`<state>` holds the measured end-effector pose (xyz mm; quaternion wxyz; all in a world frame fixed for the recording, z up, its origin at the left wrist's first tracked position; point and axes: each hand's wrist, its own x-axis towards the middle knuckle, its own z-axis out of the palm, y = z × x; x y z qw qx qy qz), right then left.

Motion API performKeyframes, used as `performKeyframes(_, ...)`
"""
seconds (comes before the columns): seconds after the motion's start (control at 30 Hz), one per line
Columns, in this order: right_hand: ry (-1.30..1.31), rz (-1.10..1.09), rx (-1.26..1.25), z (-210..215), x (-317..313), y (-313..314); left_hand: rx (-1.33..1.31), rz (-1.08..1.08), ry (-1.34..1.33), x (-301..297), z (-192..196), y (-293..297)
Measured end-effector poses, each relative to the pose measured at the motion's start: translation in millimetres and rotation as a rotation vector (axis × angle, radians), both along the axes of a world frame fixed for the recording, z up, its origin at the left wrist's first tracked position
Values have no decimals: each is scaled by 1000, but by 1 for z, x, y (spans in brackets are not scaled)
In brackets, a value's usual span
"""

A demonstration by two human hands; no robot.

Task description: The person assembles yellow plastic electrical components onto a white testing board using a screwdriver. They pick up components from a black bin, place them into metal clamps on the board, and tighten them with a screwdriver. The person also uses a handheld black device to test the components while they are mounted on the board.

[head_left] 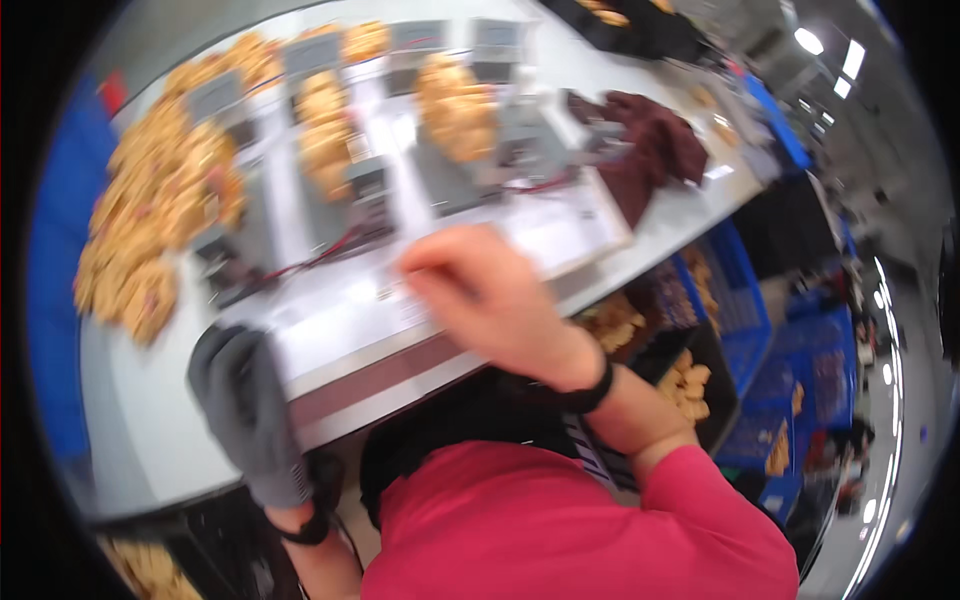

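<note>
My right hand (480, 295) is bare and hangs over the front of the white board (350, 315). Its fingers look curled together, blurred by motion; whether anything small is in them I cannot make out. At the table's front left is my left hand (240, 400) in a grey glove, its fingers hidden by the glove and its angle. Beyond my hands stand grey fixtures (440, 185) with dark clamp-like blocks (370, 200) and red wires. Tan lumpy pieces (455, 105) lie stacked on two of them.
A large heap of tan pieces (150, 200) covers the table's left side. Crumpled maroon cloth (655, 140) lies at the right. Blue crates (735, 290) and a dark bin with tan pieces (685, 385) stand beside the table, below its right edge.
</note>
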<state>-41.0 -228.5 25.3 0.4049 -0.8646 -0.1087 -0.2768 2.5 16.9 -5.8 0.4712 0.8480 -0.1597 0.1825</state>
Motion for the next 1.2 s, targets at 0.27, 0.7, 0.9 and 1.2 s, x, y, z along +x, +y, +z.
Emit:
performKeyframes(0.27, 44, -181, -17, 33, -25, -48, 22, 31, -8, -6, 12, -6)
performKeyframes(0.7, 249, -135, -224, 23, -27, -76, 73, 31, 72, -6, 22, -10)
performKeyframes(0.9, 246, -108, -285, 25, -23, -78, 61, 46, 95, -6, 21, -8)
performKeyframes(1.2, 211, -112, -260, 20, -21, -78, 83, 31, 97, -5, 21, -7)
